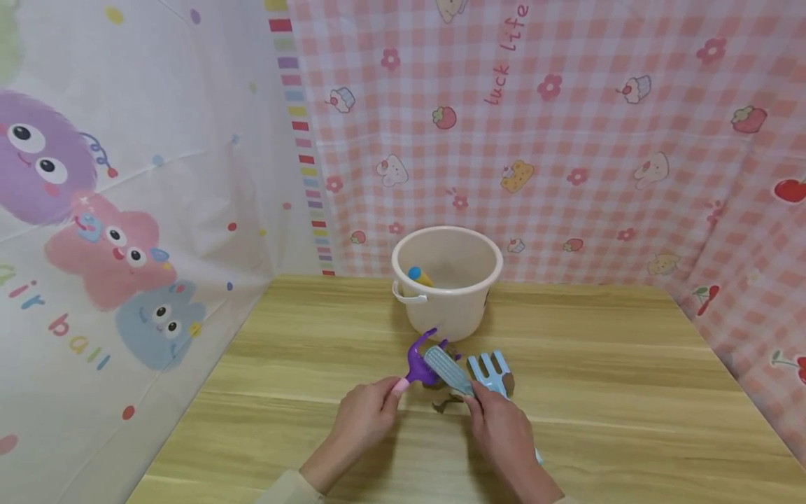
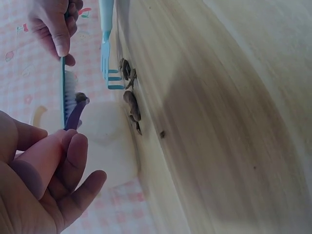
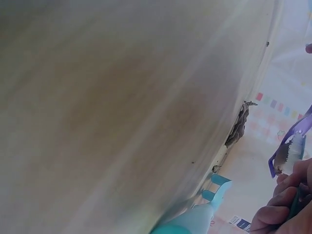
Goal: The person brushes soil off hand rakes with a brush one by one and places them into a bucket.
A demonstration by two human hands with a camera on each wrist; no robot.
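Note:
My left hand (image 1: 368, 413) grips the pink handle of a purple toy hand rake (image 1: 415, 360), its curved prongs pointing away from me. A blue-grey brush (image 1: 447, 369) with white bristles is held in my right hand (image 1: 506, 430). In the left wrist view the brush (image 2: 64, 92) stands with its bristles against the purple prongs (image 2: 75, 114), and a small brown clump (image 2: 81, 97) sits between them. The right wrist view shows the bristles (image 3: 296, 148) by a brown clump on the rake (image 3: 274, 165). Both tools are above the table.
A light blue toy fork (image 1: 491, 371) lies beside my right hand, partly hidden by it. Brown dried bits (image 2: 131, 105) lie on the wooden table (image 1: 302, 371). Behind stands a cream bucket (image 1: 447, 315) with a blue-and-yellow object (image 1: 418, 275) inside. Printed cloths hang behind and at the sides.

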